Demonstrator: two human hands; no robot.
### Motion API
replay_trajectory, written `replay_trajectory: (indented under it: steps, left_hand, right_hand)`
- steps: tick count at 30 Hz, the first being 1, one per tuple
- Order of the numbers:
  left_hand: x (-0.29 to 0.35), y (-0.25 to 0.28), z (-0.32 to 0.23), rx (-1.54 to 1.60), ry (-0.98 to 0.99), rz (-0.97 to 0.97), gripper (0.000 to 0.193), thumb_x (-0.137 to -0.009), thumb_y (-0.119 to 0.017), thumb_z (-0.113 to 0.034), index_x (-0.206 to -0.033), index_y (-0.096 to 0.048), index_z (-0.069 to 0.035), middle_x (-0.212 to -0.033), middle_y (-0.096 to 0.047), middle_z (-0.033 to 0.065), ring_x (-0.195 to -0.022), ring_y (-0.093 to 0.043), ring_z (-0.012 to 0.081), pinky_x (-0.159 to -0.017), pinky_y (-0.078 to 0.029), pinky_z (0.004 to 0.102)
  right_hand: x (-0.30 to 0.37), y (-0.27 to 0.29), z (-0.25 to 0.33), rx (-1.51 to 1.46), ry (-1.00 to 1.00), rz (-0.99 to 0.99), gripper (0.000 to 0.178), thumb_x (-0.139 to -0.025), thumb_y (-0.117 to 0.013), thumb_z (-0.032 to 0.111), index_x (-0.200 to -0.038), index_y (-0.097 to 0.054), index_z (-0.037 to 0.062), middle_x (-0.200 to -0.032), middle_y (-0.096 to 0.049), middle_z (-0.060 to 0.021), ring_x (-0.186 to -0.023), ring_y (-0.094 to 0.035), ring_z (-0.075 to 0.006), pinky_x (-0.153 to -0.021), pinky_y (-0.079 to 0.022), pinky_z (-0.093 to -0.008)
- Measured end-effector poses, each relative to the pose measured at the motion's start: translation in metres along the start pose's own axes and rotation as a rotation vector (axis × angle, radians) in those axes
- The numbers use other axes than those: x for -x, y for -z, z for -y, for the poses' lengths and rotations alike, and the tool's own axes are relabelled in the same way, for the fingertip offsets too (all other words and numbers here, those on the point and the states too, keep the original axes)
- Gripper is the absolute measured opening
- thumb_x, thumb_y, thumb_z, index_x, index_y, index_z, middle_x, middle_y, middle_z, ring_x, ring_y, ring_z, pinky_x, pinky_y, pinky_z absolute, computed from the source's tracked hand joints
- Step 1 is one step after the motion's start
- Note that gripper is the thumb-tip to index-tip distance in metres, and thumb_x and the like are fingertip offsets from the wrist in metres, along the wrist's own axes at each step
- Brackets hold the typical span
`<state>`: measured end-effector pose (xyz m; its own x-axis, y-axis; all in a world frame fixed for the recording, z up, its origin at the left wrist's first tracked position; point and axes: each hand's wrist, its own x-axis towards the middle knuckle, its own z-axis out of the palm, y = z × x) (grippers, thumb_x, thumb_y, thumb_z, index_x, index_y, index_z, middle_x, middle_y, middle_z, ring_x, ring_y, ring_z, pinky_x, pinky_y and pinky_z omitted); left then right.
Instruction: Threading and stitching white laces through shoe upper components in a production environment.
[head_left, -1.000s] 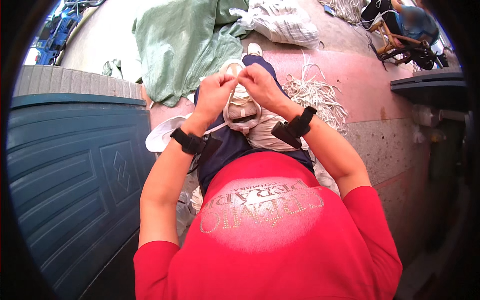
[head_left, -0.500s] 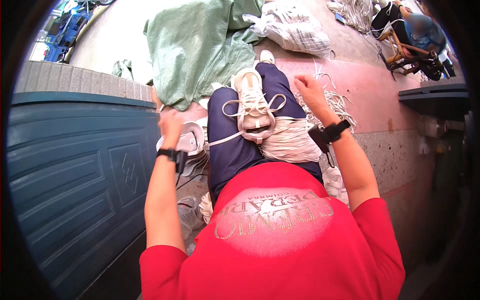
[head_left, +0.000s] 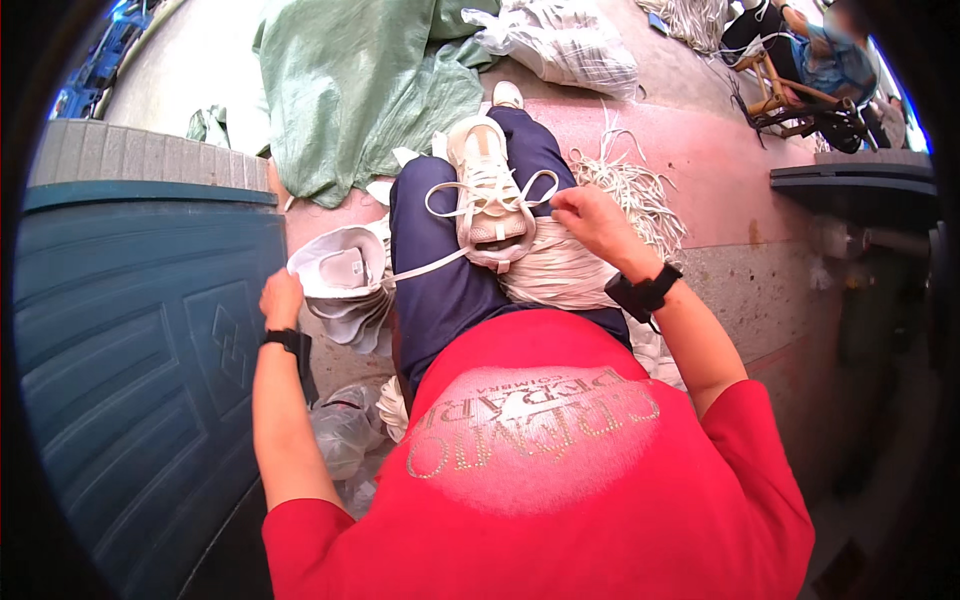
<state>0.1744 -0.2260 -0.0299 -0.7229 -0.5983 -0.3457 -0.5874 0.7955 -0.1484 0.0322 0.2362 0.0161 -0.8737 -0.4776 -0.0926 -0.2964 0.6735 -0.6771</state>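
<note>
A beige lace-up sneaker rests on my thighs, its white shoelace spread in two loops. My right hand is closed, fingertips beside the right-hand loop; whether they grip lace is unclear. Under that hand a thick bundle of pale laces lies across my lap. At the left, my left hand is closed at the outer edge of a white shoe upper; what its fingers hold is hidden. That upper tops a stack of similar pieces. A flat lace strip crosses my left thigh toward the stack.
A blue panelled door stands close on the left. Ahead lie a green sheet, a filled plastic bag and loose laces. Clear plastic bags sit beside my left leg. Another person sits at far right.
My left hand has moved down and outward to the shoe upper's edge. My right hand has come down and inward, beside the sneaker's right loop. The whole view has shifted slightly.
</note>
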Motion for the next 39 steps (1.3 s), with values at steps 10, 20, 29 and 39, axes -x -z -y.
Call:
replay_trajectory:
  steps: [10,20,29,39]
  left_hand:
    - [0.001,0.147,-0.018,0.572,-0.151,-0.415,0.025,-0.079,-0.054,-0.024,-0.085,-0.061,-0.001,-0.058,-0.057,0.0094,-0.046,-0.052,0.0153,-0.042,-0.039,0.0296]
    - [0.027,0.147,-0.055,0.836,-0.291,-0.453,0.020,-0.076,-0.058,-0.018,-0.086,-0.060,0.000,-0.057,-0.055,0.0052,-0.045,-0.052,0.0088,-0.039,-0.040,0.0239]
    - [0.037,0.178,-0.117,0.743,-0.449,-0.431,0.019,-0.072,-0.056,-0.016,-0.081,-0.060,0.000,-0.062,-0.059,0.0138,-0.054,-0.059,0.0212,-0.053,-0.047,0.0309]
    - [0.077,0.153,-0.117,1.576,-0.330,-0.003,0.016,-0.080,-0.054,-0.017,-0.087,-0.054,-0.002,-0.064,-0.057,0.0062,-0.055,-0.057,0.0148,-0.050,-0.044,0.0259]
  right_hand:
    - [-0.002,0.002,-0.003,0.515,0.227,0.325,0.005,-0.072,-0.048,0.002,-0.069,-0.051,0.0014,-0.069,-0.055,-0.0146,-0.067,-0.052,-0.0300,-0.060,-0.040,-0.0362]
    - [0.039,0.256,0.016,-2.003,0.401,-0.154,0.010,-0.085,-0.037,0.008,-0.091,-0.045,0.0055,-0.080,-0.042,-0.0032,-0.074,-0.042,-0.0149,-0.069,-0.036,-0.0277]
    - [-0.023,0.039,0.121,-0.676,-0.151,0.299,0.027,-0.083,-0.056,0.022,-0.107,-0.052,0.0085,-0.076,-0.049,0.0043,-0.064,-0.042,-0.0036,-0.055,-0.036,-0.0209]
    - [-0.073,-0.115,0.164,-0.058,0.197,0.325,0.030,-0.081,-0.053,0.032,-0.091,-0.060,0.0053,-0.076,-0.060,-0.0197,-0.075,-0.058,-0.0351,-0.066,-0.044,-0.0430]
